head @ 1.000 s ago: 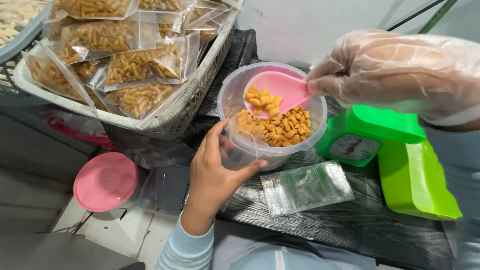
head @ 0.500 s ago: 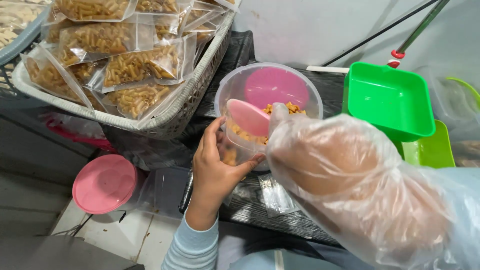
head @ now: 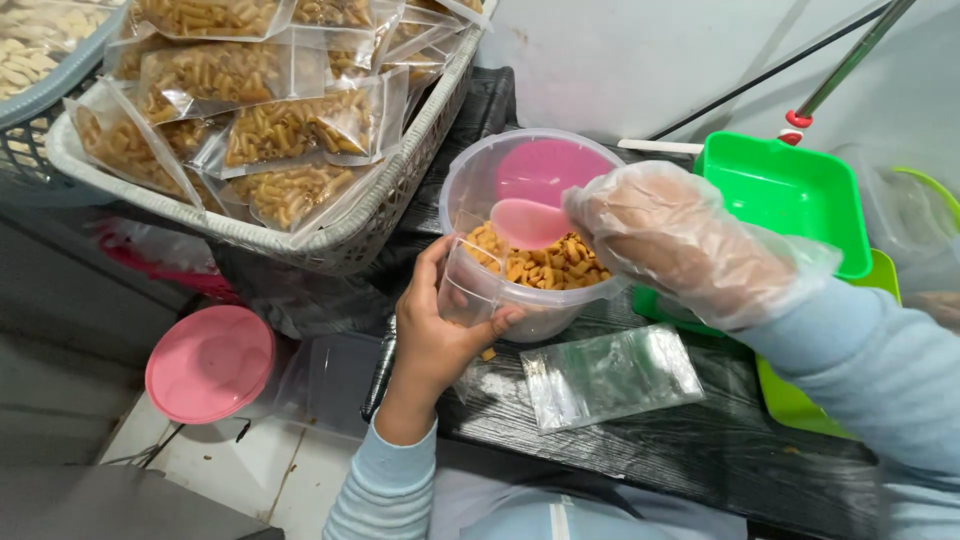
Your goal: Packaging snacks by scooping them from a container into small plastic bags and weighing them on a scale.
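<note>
There is just one view; it sits on the person's head and looks down, very close, at the near edge of the dark tabletop (head: 700, 450); no other view shares it.

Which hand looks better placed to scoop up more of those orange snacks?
The right hand, I'd say: gloved, it already holds the pink scoop over the snacks in the clear tub. The left hand is busy holding a small clear bag against the tub.

Small home snack-packing spot, informal setup. Evidence: woven basket (head: 400, 200) w/ sealed clear snack bags (head: 290, 125) sitting at 11 o'clock; green kitchen scale (head: 790, 200) standing at 2; empty zip bags (head: 610, 375) lying on dark table (head: 700, 450); tiled floor showing at 7.
</note>
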